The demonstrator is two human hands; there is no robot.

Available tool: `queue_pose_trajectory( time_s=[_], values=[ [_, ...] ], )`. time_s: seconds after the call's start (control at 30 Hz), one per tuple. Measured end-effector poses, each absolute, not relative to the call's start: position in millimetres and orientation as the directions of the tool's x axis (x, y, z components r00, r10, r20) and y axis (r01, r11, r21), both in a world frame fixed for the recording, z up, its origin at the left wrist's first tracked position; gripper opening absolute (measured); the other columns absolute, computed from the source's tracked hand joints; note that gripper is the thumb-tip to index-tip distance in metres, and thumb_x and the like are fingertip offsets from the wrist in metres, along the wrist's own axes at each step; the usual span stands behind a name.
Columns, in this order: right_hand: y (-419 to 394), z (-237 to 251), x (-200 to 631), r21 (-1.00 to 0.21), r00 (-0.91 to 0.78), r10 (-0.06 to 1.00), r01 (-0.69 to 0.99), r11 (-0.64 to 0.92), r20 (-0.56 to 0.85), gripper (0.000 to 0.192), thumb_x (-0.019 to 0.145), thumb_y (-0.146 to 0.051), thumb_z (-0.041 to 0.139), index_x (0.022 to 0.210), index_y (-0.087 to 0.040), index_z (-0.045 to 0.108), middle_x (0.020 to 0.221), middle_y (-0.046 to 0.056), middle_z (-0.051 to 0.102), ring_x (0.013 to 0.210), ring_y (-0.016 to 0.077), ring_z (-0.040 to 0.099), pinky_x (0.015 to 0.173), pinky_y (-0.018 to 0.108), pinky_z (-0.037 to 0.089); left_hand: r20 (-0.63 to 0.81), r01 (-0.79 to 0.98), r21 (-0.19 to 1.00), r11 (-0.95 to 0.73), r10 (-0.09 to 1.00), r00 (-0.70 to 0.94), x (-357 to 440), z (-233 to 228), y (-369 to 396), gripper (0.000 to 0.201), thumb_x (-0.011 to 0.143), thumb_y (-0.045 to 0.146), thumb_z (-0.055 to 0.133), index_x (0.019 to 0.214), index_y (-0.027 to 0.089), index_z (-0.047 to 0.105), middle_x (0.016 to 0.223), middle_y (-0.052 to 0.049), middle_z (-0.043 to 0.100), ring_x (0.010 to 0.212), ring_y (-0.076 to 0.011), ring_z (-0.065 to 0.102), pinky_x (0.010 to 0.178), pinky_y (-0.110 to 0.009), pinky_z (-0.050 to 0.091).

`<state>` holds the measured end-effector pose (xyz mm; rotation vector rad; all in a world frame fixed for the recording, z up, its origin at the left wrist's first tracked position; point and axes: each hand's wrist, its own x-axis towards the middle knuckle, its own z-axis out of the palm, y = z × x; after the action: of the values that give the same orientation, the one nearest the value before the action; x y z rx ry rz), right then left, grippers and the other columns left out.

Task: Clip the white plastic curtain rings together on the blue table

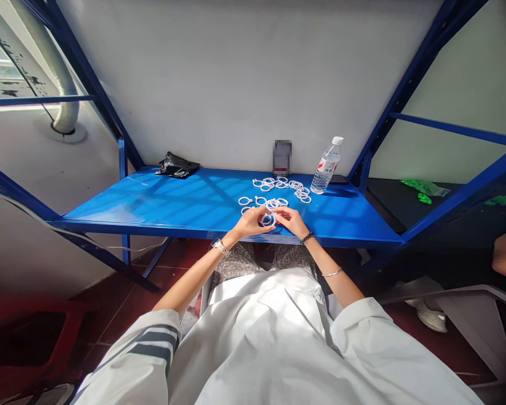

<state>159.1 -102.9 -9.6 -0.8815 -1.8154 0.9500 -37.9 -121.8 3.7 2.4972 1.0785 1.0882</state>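
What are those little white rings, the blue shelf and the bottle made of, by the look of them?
The white rings look like matte moulded plastic: thin, evenly white, with small tabs. The blue shelf appears to be painted sheet metal, glossy enough to reflect light. The water bottle seems clear thin plastic with a white cap. The left hand and right hand hold one ring between them.

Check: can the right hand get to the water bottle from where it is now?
Probably yes. The right hand is at the shelf's front edge, fingers on a white ring with the left hand. The water bottle stands upright behind and to its right; only flat loose rings lie between.
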Motion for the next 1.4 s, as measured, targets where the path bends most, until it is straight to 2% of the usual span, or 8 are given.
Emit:
queue_pose_trajectory(
  time_s=[0.17,0.57,0.87,1.0,1.23,1.4],
  values=[
    [-103,-10,159,-0.874,-0.358,0.859,0.184,0.449,0.366,0.034,0.077,-0.049,0.066,0.093,-0.020,0.068,0.079,0.006,0.072,0.071,0.0224,0.069,0.071,0.036,0.058,0.552,0.536,0.447,-0.716,0.693,0.464,-38,4,-122,0.039,0.077,0.050,0.065,0.096,0.016,0.061,0.068,0.002,0.056,0.057,-0.0103,0.047,0.055,-0.023,0.036],
    [-102,-11,157,-0.894,-0.322,0.881,0.171,0.415,0.347,0.038,0.072,-0.055,0.070,0.083,-0.020,0.062,0.068,0.003,0.066,0.065,0.0200,0.066,0.066,0.034,0.056,0.565,0.515,0.445,-0.733,0.676,0.473,-38,5,-122,0.034,0.080,0.046,0.063,0.094,0.015,0.062,0.070,0.001,0.055,0.059,-0.0096,0.044,0.056,-0.022,0.033],
    [-102,-13,156,-0.893,-0.339,0.878,0.182,0.413,0.337,0.038,0.072,-0.056,0.069,0.080,-0.020,0.062,0.069,0.002,0.066,0.064,0.0186,0.065,0.065,0.033,0.055,0.582,0.445,0.486,-0.752,0.658,0.478,-39,4,-121,0.034,0.089,0.046,0.055,0.092,0.014,0.065,0.071,-0.002,0.060,0.060,-0.0095,0.046,0.055,-0.022,0.031],
    [-102,-13,156,-0.889,-0.341,0.875,0.183,0.421,0.344,0.037,0.073,-0.055,0.068,0.080,-0.020,0.061,0.069,0.003,0.067,0.065,0.0189,0.066,0.065,0.033,0.055,0.582,0.451,0.496,-0.742,0.670,0.461,-39,2,-120,0.034,0.089,0.046,0.055,0.093,0.014,0.065,0.074,-0.003,0.063,0.060,-0.0101,0.049,0.055,-0.022,0.034],
    [-105,-10,157,-0.863,-0.381,0.852,0.210,0.459,0.360,0.032,0.075,-0.051,0.067,0.078,-0.020,0.060,0.067,0.003,0.067,0.064,0.0199,0.066,0.065,0.033,0.055,0.599,0.370,0.604,-0.706,0.708,0.374,-40,-5,-114,0.038,0.085,0.047,0.059,0.104,0.014,0.061,0.101,-0.009,0.067,0.071,-0.0133,0.061,0.060,-0.023,0.047],
    [-103,-13,158,-0.851,-0.396,0.839,0.213,0.479,0.373,0.030,0.076,-0.050,0.066,0.078,-0.021,0.060,0.070,0.004,0.068,0.065,0.0205,0.067,0.066,0.034,0.056,0.609,0.359,0.615,-0.702,0.712,0.349,-41,-7,-111,0.042,0.082,0.048,0.063,0.108,0.014,0.060,0.103,-0.009,0.067,0.074,-0.0136,0.062,0.061,-0.023,0.049]
  ],
)
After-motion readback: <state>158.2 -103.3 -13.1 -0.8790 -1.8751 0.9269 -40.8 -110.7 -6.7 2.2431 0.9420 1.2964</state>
